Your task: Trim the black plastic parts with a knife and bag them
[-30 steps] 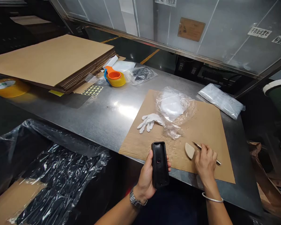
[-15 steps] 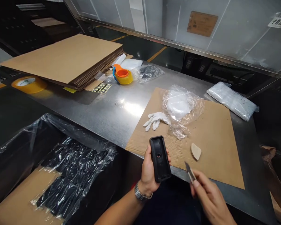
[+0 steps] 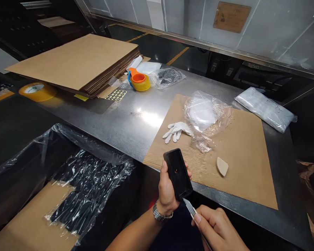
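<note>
1 blk tray (image 3: 178, 173) in L hand (image 3: 166, 190), far end past grip.

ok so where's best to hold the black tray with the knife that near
Probably best across the long side walls of the black tray, coming from its left, as the left grip does: it is long and narrow, its hollow facing the camera, so both walls can be spanned. Keep off the near short end, where the knife tip is.

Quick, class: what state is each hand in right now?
Left hand: closed around a hollow black part.
Right hand: closed on a knife, tip by the part's near end.
</note>
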`<action>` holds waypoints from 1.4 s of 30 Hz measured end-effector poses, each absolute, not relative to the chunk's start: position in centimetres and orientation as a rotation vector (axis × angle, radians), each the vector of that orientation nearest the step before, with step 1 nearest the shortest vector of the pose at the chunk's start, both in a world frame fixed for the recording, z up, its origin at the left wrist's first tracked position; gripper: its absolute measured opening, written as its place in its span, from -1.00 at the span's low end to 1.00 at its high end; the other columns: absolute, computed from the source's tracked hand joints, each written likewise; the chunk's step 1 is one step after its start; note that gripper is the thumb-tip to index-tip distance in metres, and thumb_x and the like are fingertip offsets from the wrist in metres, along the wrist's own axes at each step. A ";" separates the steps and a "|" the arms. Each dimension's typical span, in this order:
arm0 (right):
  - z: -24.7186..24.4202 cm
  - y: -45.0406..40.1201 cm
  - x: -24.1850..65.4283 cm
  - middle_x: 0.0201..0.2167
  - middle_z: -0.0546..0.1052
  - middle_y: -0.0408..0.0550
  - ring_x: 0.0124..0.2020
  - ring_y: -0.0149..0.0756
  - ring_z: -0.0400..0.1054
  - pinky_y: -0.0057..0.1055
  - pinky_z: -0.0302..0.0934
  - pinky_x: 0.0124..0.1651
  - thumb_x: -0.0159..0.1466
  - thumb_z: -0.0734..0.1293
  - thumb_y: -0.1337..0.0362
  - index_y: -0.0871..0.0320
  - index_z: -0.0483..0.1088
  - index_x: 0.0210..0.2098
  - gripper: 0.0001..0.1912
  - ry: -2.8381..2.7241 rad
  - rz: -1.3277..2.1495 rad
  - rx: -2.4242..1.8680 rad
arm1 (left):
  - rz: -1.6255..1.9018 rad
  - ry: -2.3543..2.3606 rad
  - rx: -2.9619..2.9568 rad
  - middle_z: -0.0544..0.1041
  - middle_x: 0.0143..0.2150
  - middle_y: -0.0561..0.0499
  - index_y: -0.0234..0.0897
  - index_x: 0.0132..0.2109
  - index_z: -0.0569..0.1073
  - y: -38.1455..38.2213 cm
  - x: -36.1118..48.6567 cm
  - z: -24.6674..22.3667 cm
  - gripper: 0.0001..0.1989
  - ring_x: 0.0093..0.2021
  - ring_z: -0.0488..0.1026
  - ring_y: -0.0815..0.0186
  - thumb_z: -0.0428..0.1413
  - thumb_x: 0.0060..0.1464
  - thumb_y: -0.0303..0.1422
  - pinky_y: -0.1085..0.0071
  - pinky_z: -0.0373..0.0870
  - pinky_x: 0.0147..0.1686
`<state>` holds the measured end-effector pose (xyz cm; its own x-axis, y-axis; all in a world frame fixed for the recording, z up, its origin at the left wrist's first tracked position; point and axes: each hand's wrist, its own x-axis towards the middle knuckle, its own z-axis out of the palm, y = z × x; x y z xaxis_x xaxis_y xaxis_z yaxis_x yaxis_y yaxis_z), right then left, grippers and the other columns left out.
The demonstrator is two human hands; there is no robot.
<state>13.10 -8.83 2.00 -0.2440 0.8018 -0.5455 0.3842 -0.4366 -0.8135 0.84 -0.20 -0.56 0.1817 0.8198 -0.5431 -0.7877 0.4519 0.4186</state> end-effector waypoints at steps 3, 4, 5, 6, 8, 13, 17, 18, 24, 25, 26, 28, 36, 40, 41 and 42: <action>1.9 -8.7 13.0 -0.82 0.16 -0.30 -0.76 -0.52 0.02 -0.57 -0.10 -0.66 0.27 0.08 -0.13 0.12 0.28 -0.50 -0.52 -1.373 1.767 -1.642 | 1.153 0.794 0.047 0.46 -0.42 -0.02 -0.37 -0.32 0.47 -0.2 0.8 -0.6 -0.54 -0.51 0.39 0.37 0.00 0.02 0.00 0.50 0.34 -0.55; 1.8 -8.7 13.0 -0.82 0.16 -0.30 -0.77 -0.53 0.02 -0.58 -0.11 -0.67 0.26 0.08 -0.13 0.12 0.28 -0.49 -0.52 -1.364 1.782 -1.638 | 1.159 0.791 0.049 0.46 -0.42 -0.02 -0.37 -0.32 0.47 -0.2 0.8 -0.7 -0.54 -0.51 0.40 0.37 0.00 0.01 0.00 0.50 0.34 -0.54; 1.8 -8.6 13.0 -0.82 0.17 -0.30 -0.77 -0.53 0.02 -0.58 -0.11 -0.67 0.26 0.08 -0.13 0.12 0.28 -0.49 -0.52 -1.360 1.794 -1.639 | 1.163 0.788 0.052 0.47 -0.41 -0.02 -0.37 -0.32 0.47 -0.3 0.8 -0.7 -0.53 -0.50 0.40 0.37 0.01 0.01 0.00 0.49 0.35 -0.53; 1.8 -8.6 13.0 -0.82 0.17 -0.30 -0.77 -0.54 0.02 -0.59 -0.12 -0.68 0.26 0.08 -0.13 0.12 0.28 -0.48 -0.52 -1.361 1.802 -1.644 | 1.166 0.786 0.055 0.47 -0.41 -0.02 -0.37 -0.32 0.47 -0.3 0.8 -0.8 -0.53 -0.50 0.40 0.37 0.01 0.01 0.01 0.49 0.35 -0.53; 1.8 -8.5 13.0 -0.82 0.17 -0.30 -0.78 -0.53 0.04 -0.59 -0.11 -0.68 0.26 0.07 -0.14 0.12 0.28 -0.47 -0.51 -1.377 1.809 -1.655 | 1.171 0.784 0.062 0.47 -0.40 -0.02 -0.37 -0.31 0.48 -0.3 0.9 -0.8 -0.53 -0.50 0.40 0.37 0.01 0.00 0.01 0.49 0.36 -0.52; 2.0 -8.2 13.0 -0.83 0.17 -0.29 -0.79 -0.52 0.08 -0.58 -0.04 -0.65 0.28 0.02 -0.15 0.14 0.26 -0.48 -0.48 -1.452 1.808 -1.662 | 1.199 0.825 0.068 0.48 -0.42 -0.03 -0.37 -0.31 0.48 -0.3 1.0 -0.8 -0.53 -0.50 0.41 0.36 0.01 0.00 0.01 0.48 0.36 -0.50; 2.1 -8.0 13.0 -0.84 0.16 -0.30 -0.79 -0.52 0.09 -0.59 -0.05 -0.66 0.28 0.00 -0.15 0.14 0.24 -0.48 -0.47 -1.472 1.814 -1.692 | 1.253 0.852 0.090 0.49 -0.41 -0.02 -0.35 -0.28 0.48 -0.4 1.1 -0.9 -0.52 -0.49 0.43 0.35 0.04 -0.03 0.03 0.45 0.37 -0.47; 2.1 -8.0 13.0 -0.84 0.16 -0.30 -0.79 -0.52 0.10 -0.59 -0.06 -0.67 0.28 0.00 -0.15 0.13 0.23 -0.49 -0.48 -1.475 1.818 -1.695 | 1.266 0.859 0.100 0.49 -0.41 -0.02 -0.35 -0.28 0.48 -0.4 1.2 -0.9 -0.52 -0.50 0.43 0.35 0.04 -0.03 0.03 0.45 0.37 -0.47; 1.8 -7.9 13.1 -0.83 0.19 -0.28 -0.79 -0.51 0.12 -0.61 -0.08 -0.69 0.30 -0.02 -0.11 0.14 0.22 -0.49 -0.49 -1.514 1.846 -1.666 | 1.315 0.902 0.153 0.50 -0.42 -0.02 -0.33 -0.27 0.48 -0.6 1.3 -1.0 -0.52 -0.51 0.43 0.34 0.06 -0.05 0.04 0.46 0.35 -0.53; 1.8 -7.9 13.1 -0.83 0.19 -0.28 -0.79 -0.52 0.12 -0.61 -0.08 -0.69 0.30 -0.02 -0.11 0.14 0.22 -0.49 -0.49 -1.508 1.849 -1.668 | 1.325 0.902 0.169 0.50 -0.43 -0.02 -0.33 -0.28 0.48 -0.6 1.4 -1.0 -0.52 -0.51 0.43 0.33 0.06 -0.05 0.04 0.46 0.35 -0.53; 1.8 -8.0 13.1 -0.83 0.18 -0.28 -0.79 -0.52 0.12 -0.61 -0.09 -0.70 0.30 -0.01 -0.11 0.14 0.21 -0.49 -0.49 -1.499 1.849 -1.676 | 1.335 0.899 0.183 0.50 -0.43 -0.02 -0.33 -0.28 0.49 -0.6 1.4 -1.0 -0.52 -0.51 0.43 0.33 0.06 -0.05 0.04 0.46 0.35 -0.53; 1.7 -8.1 13.0 -0.83 0.18 -0.28 -0.79 -0.52 0.12 -0.62 -0.10 -0.71 0.29 -0.01 -0.11 0.14 0.21 -0.50 -0.49 -1.483 1.842 -1.691 | 1.350 0.888 0.208 0.50 -0.43 -0.01 -0.31 -0.27 0.49 -0.6 1.4 -1.1 -0.53 -0.50 0.43 0.33 0.05 -0.04 0.04 0.45 0.36 -0.51; 1.1 -8.4 12.8 -0.83 0.15 -0.31 -0.79 -0.52 0.08 -0.62 -0.06 -0.69 0.28 0.02 -0.11 0.16 0.24 -0.48 -0.50 -1.366 1.904 -1.606 | 1.376 0.855 0.216 0.52 -0.43 -0.02 -0.31 -0.27 0.51 -1.0 1.5 -1.3 -0.54 -0.48 0.43 0.33 0.04 -0.02 0.03 0.46 0.36 -0.48; 1.1 -8.7 13.1 -0.84 0.14 -0.33 -0.81 -0.53 0.06 -0.62 -0.08 -0.70 0.29 0.03 -0.08 0.17 0.25 -0.46 -0.52 -1.315 1.920 -1.564 | 1.404 0.836 0.156 0.51 -0.44 -0.01 -0.29 -0.29 0.51 -0.9 1.6 -1.5 -0.55 -0.49 0.43 0.33 0.05 -0.04 0.04 0.47 0.37 -0.49; 1.2 -8.8 13.2 -0.83 0.15 -0.32 -0.80 -0.52 0.08 -0.61 -0.08 -0.70 0.31 0.03 -0.05 0.17 0.25 -0.45 -0.54 -1.371 1.835 -1.584 | 1.425 0.831 0.146 0.50 -0.44 0.00 -0.28 -0.30 0.51 -0.8 1.6 -1.5 -0.55 -0.49 0.43 0.33 0.05 -0.05 0.04 0.47 0.37 -0.51; 1.4 -8.9 13.3 -0.81 0.18 -0.31 -0.79 -0.51 0.10 -0.60 -0.08 -0.70 0.33 0.04 0.01 0.16 0.26 -0.45 -0.58 -1.474 1.693 -1.608 | 1.454 0.828 0.138 0.50 -0.43 0.00 -0.26 -0.29 0.51 -0.7 1.7 -1.5 -0.55 -0.50 0.42 0.33 0.05 -0.06 0.04 0.47 0.37 -0.52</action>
